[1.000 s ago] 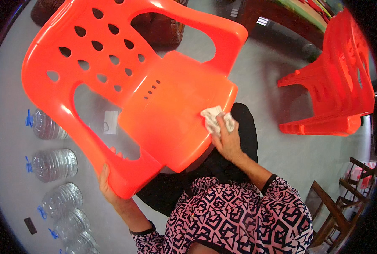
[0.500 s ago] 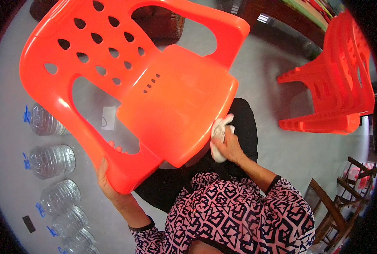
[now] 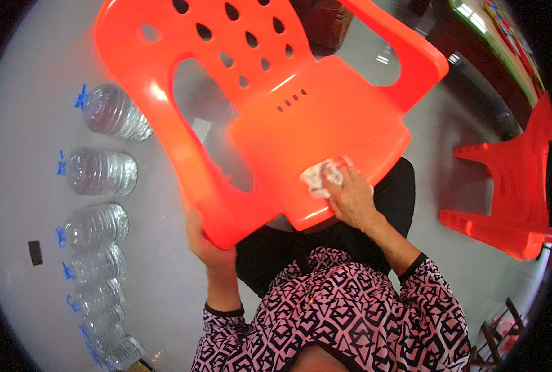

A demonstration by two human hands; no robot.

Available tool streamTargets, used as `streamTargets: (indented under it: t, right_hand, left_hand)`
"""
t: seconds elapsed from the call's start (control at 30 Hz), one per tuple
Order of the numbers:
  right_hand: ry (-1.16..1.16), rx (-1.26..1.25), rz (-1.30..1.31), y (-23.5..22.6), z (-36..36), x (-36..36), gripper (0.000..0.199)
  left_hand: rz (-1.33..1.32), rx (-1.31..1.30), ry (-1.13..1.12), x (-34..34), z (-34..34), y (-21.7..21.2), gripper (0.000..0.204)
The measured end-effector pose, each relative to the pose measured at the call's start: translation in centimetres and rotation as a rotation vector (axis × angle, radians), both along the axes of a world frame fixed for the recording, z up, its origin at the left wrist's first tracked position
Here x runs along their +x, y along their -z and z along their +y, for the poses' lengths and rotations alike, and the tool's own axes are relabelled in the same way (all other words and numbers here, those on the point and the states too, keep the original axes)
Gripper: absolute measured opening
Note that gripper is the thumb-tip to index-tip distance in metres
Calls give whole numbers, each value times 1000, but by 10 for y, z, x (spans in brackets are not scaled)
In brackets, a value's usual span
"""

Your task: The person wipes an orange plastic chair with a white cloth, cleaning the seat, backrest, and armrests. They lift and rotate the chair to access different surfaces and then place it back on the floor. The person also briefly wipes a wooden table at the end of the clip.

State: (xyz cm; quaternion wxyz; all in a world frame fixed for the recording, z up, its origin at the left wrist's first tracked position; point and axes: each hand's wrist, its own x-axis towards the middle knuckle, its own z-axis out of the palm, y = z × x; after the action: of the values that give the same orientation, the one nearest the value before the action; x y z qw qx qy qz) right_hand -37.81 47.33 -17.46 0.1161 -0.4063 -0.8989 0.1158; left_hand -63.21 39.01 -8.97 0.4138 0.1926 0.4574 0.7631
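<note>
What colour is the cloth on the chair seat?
White, the cloth under the right hand on the orange chair; head view.

**Materials and finish**

Orange chair (image 3: pixel 313 118): moulded plastic, smooth, glossy, with bright highlights on seat and armrest. Rag (image 3: pixel 320 177): white cloth, crumpled, matt. Water bottles (image 3: pixel 99 170): clear ribbed plastic, shiny, with blue plastic caps. Floor (image 3: pixel 34 124): grey, smooth, faint sheen. Stacked chairs (image 3: pixel 511 192): same glossy orange plastic. Sleeves: patterned woven cloth, matt.

Cloth (image 3: pixel 321 178) on chair seat (image 3: pixel 325 130)
</note>
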Motion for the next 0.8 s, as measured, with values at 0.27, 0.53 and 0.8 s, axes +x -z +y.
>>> streamTargets:
  t: [0.27, 0.53, 0.8]
  right_hand:
    - [-258, -197, 174, 1, 3, -81, 38]
    - [-277, -150, 321, 1, 14, -98, 33]
    - [-46, 282, 296, -50, 30, -70, 32]
  left_hand:
    - [611, -77, 256, 22, -53, 80, 70]
    - [566, 116, -18, 12, 12, 60, 73]
    - [486, 17, -73, -13, 60, 12, 54]
